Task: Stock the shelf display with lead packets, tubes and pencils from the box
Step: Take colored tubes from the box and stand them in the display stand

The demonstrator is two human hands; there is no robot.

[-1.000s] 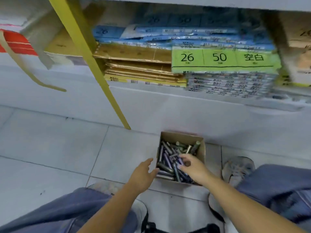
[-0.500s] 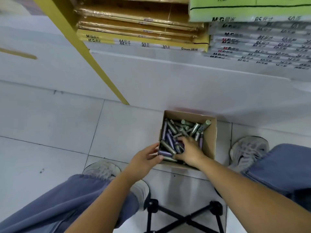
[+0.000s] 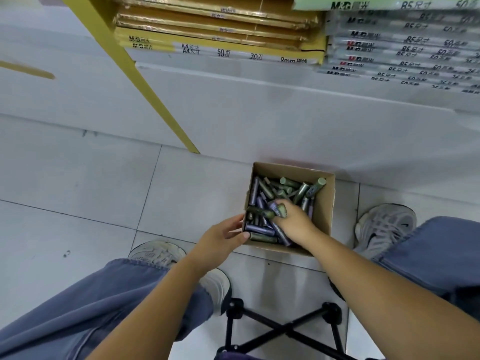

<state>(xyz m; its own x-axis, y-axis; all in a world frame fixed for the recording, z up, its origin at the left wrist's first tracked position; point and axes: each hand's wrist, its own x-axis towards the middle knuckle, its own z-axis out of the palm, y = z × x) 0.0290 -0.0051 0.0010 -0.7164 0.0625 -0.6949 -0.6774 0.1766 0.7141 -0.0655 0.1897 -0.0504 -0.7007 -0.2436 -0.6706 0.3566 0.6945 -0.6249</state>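
Open cardboard box (image 3: pixel 325 214) holds jumbled green and purple tubes (image 3: pixel 259 230).

Both forearms are bare behind the left hand (image 3: pixel 220 237) and the right hand (image 3: pixel 293 222). Below and to the left of the left hand is the left trouser leg (image 3: pixel 91 302), loose, washed blue-grey and softly creased. The right trouser leg (image 3: pixel 441 245), of the same cloth, shows to the right of the right hand. Just below the left hand is a cream mesh trainer (image 3: pixel 158 253) with a dark sole edge. Right of the right hand is a grey-white laced trainer (image 3: pixel 384 227) bearing a dark curved mark.
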